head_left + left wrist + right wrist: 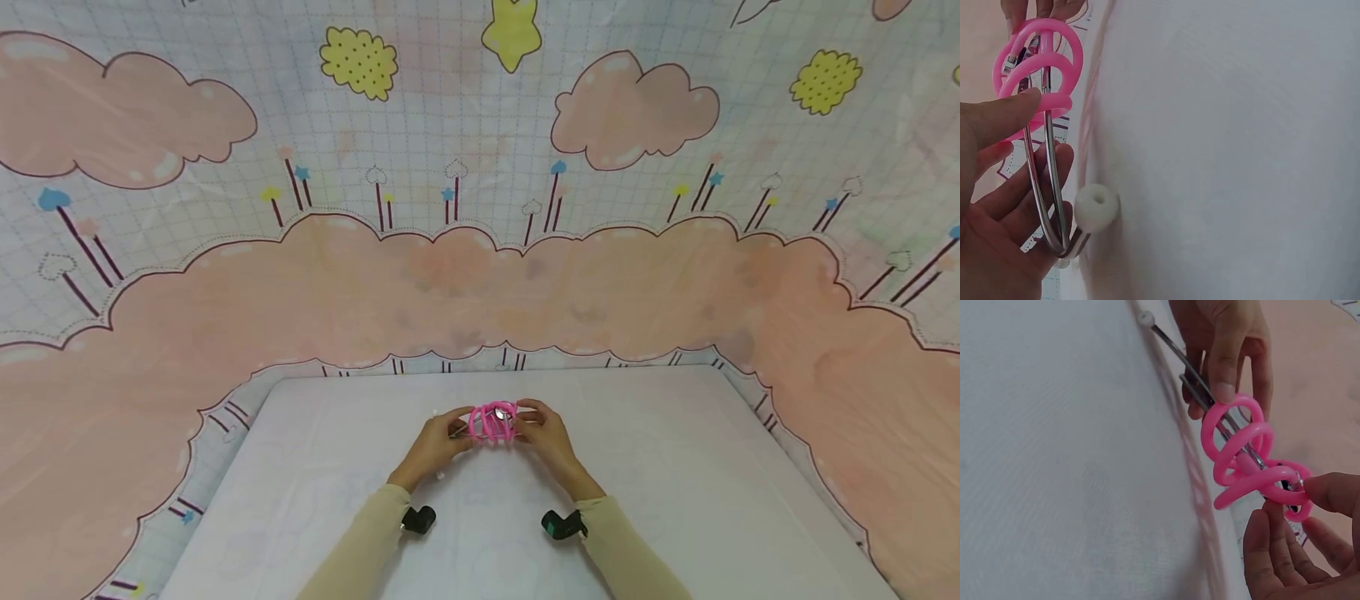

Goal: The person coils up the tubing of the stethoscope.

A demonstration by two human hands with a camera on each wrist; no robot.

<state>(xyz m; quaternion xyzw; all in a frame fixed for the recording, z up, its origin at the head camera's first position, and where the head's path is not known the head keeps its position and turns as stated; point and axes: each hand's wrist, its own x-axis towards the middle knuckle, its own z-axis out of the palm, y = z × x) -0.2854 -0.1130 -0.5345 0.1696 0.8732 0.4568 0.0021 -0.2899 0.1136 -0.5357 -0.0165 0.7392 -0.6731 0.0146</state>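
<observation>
In the head view, both hands hold one object above the white table, a pink looped plastic coil (492,423) with bent metal rods (1052,169) running through it. One rod ends in a white ball (1097,209). The left hand (438,442) pinches the coil's near loop in the left wrist view, thumb on top, other fingers behind the rods. At the opposite end, the right hand (1319,578) pinches the coil between thumb and fingertips in the right wrist view. A small shiny silver part shows inside the coil near the right hand; its shape is unclear.
The white table (495,533) spreads beneath both hands, its back edge just beyond them. A cloth backdrop (480,292) with printed clouds and stars surrounds the table. Black cameras sit at the left wrist (420,520) and right wrist (562,525).
</observation>
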